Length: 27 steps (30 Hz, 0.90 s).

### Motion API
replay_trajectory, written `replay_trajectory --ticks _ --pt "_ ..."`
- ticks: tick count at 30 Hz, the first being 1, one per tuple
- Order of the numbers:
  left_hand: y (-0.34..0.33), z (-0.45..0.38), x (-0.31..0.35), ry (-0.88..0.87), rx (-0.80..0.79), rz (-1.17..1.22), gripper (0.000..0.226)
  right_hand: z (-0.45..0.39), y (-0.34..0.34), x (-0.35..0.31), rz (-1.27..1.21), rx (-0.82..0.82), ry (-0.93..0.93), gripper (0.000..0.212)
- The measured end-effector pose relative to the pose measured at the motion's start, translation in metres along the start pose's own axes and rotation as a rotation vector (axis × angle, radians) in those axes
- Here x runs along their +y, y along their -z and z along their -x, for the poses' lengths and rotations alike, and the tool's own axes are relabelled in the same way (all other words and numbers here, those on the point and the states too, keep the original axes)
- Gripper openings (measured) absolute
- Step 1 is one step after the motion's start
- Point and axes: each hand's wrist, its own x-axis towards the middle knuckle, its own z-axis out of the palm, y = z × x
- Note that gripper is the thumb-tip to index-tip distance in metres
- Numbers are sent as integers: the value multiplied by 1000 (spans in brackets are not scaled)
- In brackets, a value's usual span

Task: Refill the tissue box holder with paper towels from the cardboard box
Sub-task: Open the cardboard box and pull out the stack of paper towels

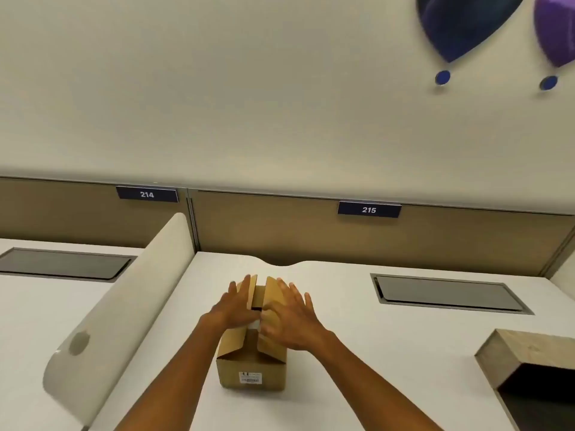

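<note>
A brown cardboard box (pixel 252 373) with a white label on its near face stands on the white desk (pixel 357 368) in front of me. Its two long top flaps are parted along the middle. My left hand (pixel 235 303) lies flat on the left flap, fingers spread. My right hand (pixel 287 318) rests on the right flap, fingers spread, thumb at the gap. A bit of white shows in the gap between the flaps. The tissue box holder (pixel 510 356), a beige wood-look case with a dark open side, lies at the right edge of the desk.
A curved white divider (pixel 124 306) separates this desk from the one on the left. A recessed grey panel (pixel 448 293) sits in the desk at the back right. Brown partition panels carry signs 214 (pixel 147 194) and 215 (pixel 369 209).
</note>
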Motion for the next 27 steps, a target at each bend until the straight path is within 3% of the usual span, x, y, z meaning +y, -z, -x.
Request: replay_trajectory --ticks 3,10,16,20,27 --pt "-5 -1 -9 -60 -59 57 98 -9 -16 -8 49 -38 7 59" --pt "8 -7 -26 -77 -15 83 89 -18 -21 -1 211 4 109 47" --pt "12 -7 -46 -148 132 -425 66 -17 15 20 331 48 195 49" --pt "8 -7 -53 -237 201 -629 44 -14 26 40 403 -13 207 30" --pt "-6 -5 -48 -296 -15 -657 27 -13 8 60 330 -189 85 30"
